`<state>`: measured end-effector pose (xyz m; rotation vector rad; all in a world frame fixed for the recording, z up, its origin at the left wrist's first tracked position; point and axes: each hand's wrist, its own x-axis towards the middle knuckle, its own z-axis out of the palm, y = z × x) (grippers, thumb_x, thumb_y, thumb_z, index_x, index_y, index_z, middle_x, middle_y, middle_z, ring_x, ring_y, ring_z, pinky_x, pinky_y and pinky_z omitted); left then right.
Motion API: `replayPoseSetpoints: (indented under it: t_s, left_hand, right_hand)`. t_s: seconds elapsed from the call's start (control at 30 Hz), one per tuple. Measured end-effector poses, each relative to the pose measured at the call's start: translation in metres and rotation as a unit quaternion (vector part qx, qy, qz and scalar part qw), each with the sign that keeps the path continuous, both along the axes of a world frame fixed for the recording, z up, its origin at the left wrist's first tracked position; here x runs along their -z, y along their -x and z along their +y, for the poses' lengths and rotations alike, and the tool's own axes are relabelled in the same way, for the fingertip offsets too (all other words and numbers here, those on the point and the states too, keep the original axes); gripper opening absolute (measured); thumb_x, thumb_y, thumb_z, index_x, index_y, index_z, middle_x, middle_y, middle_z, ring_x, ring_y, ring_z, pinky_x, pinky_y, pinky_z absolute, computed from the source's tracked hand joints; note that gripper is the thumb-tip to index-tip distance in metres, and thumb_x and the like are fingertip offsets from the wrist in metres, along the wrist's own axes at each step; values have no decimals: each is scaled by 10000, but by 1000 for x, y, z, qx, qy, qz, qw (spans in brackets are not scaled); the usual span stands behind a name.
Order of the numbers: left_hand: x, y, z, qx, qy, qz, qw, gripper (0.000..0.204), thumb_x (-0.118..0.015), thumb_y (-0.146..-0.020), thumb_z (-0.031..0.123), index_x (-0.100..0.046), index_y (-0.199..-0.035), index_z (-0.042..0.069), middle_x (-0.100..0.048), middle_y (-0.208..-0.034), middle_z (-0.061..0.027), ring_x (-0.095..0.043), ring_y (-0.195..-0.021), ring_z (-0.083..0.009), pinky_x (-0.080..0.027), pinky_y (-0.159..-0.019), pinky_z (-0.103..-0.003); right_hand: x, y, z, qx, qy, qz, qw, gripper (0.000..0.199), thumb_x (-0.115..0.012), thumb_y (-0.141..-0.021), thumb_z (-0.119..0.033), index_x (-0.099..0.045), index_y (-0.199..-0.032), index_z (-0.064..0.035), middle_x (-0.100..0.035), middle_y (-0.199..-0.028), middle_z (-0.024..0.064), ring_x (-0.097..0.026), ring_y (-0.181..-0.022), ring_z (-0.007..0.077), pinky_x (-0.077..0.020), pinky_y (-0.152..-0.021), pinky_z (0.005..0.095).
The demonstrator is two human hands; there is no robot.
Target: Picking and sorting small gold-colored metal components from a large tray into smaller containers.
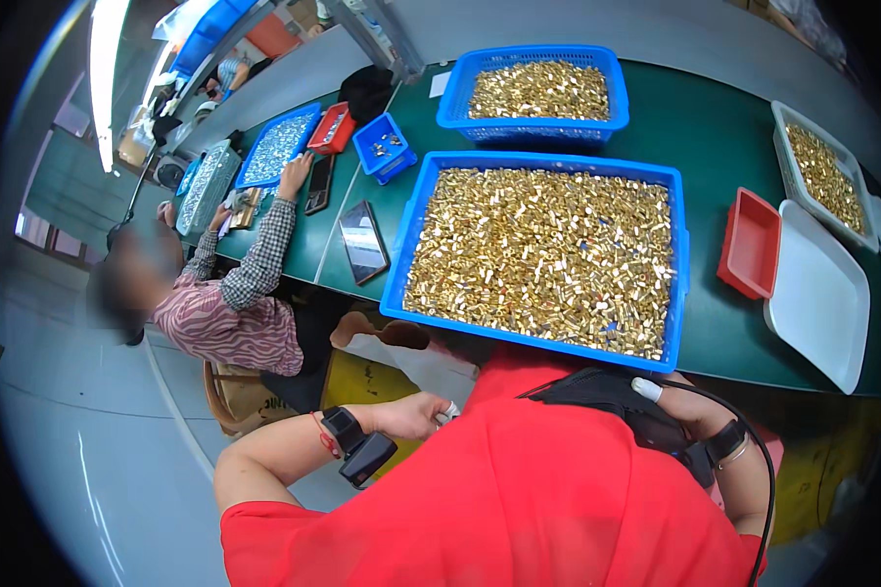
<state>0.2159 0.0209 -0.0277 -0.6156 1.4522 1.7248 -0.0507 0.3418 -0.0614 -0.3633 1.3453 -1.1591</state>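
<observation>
Green bench, blue tray of brass pieces – left hand grip closed on something small and white, right hand grip unclear.

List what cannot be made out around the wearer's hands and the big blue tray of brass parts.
- Left hand, head view: fingertips hidden by the red shirt; grip unclear.
- Right hand: mostly hidden behind a black strap; only a taped fingertip shows.
- Brass parts in the blue tray: too small to tell their shape.

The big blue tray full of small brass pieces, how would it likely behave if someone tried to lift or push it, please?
Probably heavy: the big blue tray is heaped with brass pieces. Its thin plastic walls might flex. Loose pieces would likely shift or spill if tilted.
</observation>
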Motion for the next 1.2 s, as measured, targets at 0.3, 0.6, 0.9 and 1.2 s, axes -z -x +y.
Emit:
replayPoseSetpoints:
  t_s: [0.3,0.6,0.9,1.2]
  left_hand:
    - [16,4,6,-78,-2,51,996,212,-645,-844,-1,-599,-1050,-11,-659,-997,-42,-610,-919,-102,-495,-816,-259]
    - [-6,82,17,-43,88,128,987,124,-632,-800,-24,-615,-921,-5,-638,-808,-8,-590,-765,-74,-474,-671,-225]
    - [-17,110,19,69,66,227,969,218,-696,-849,162,-597,-949,-5,-615,-793,-4,-579,-757,-68,-477,-671,-224]
    - [-2,48,-13,179,-62,-35,981,240,-641,-871,109,-590,-1083,7,-653,-925,-19,-606,-896,-111,-500,-802,-274]
  right_hand:
    - [-27,0,10,17,-95,-76,992,457,-564,-934,-213,-432,-1320,-8,-539,-1227,74,-511,-1079,145,-443,-921,294]
    - [3,1,59,-38,-98,-37,994,417,-579,-925,-192,-471,-1266,20,-578,-1153,73,-543,-1038,145,-443,-923,302]
    - [-2,-1,58,-40,-93,-55,993,383,-574,-923,-133,-478,-1255,33,-582,-1162,88,-553,-1036,156,-431,-943,303]
    - [-30,-4,5,72,-75,-178,979,406,-588,-917,-158,-473,-1284,-26,-584,-1152,95,-577,-1026,157,-493,-887,317]
